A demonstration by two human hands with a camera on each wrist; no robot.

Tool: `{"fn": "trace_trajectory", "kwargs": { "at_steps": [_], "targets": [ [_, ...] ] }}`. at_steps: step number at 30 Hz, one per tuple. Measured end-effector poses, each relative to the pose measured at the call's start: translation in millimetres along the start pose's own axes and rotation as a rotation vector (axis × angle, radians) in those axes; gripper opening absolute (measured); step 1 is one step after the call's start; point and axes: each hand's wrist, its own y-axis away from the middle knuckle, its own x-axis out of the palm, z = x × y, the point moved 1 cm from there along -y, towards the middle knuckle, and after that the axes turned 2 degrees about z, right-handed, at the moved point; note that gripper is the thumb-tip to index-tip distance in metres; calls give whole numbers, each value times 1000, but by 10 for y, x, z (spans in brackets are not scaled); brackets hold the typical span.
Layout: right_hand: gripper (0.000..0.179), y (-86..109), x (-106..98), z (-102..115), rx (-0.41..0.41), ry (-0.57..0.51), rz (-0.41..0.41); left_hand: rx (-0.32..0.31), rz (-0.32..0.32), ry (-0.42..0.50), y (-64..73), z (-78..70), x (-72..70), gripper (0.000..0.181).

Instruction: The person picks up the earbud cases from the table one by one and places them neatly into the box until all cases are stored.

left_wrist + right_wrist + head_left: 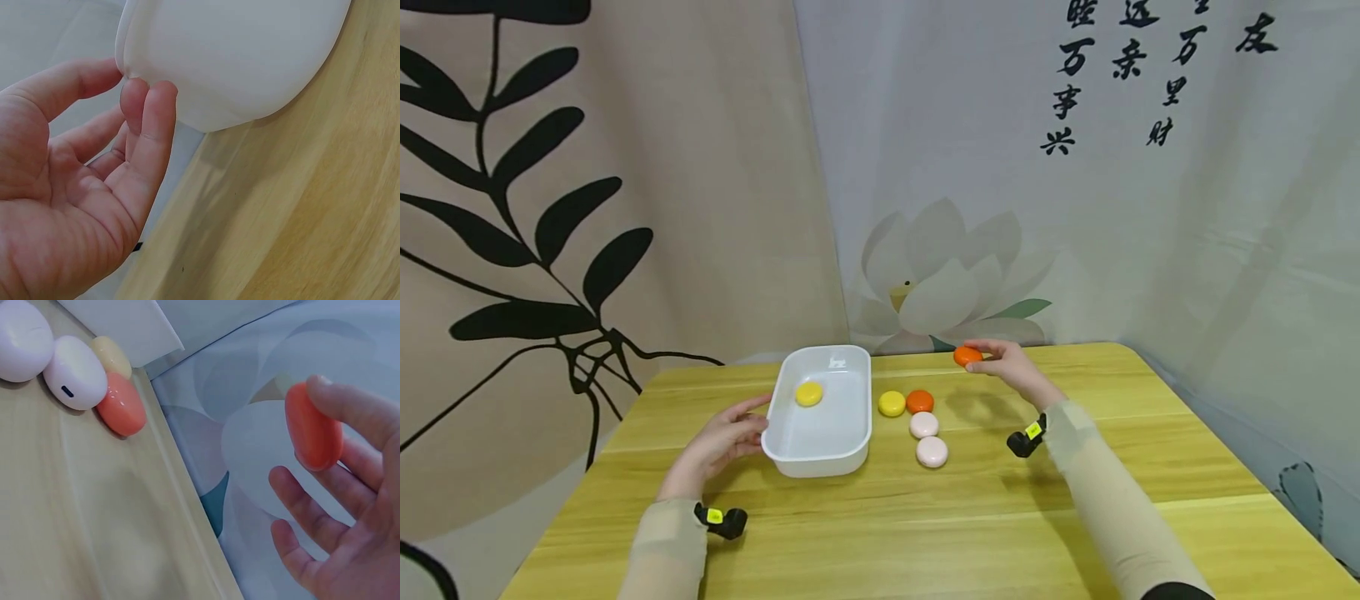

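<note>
My right hand (1007,367) pinches a glossy orange pebble-shaped piece (967,357) between thumb and fingers, raised near the back of the table. In the right wrist view the held orange piece (314,428) is seen edge-on, with the lower fingers spread below it. At the left, my left hand (726,437) grips the side of a white rectangular tray (816,468) with thumb and fingertips at its rim. In the left wrist view these fingertips (164,94) lie against the tray wall. One yellow round piece (808,394) lies inside the tray.
Right of the tray lie a yellow piece (891,404), another orange piece (920,402) and two pale pink pieces (932,452), close together. One pink piece (76,372) shows a small black slot. The wooden table (880,550) ends at a printed cloth (1150,250) behind.
</note>
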Motion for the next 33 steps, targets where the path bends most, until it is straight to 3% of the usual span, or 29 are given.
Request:
{"fn": "trace_trajectory", "kwargs": {
  "at_steps": [33],
  "targets": [
    [57,-31,-149,134,-45,7,-8,-8,-14,3,8,-7,16,62]
  ]
}}
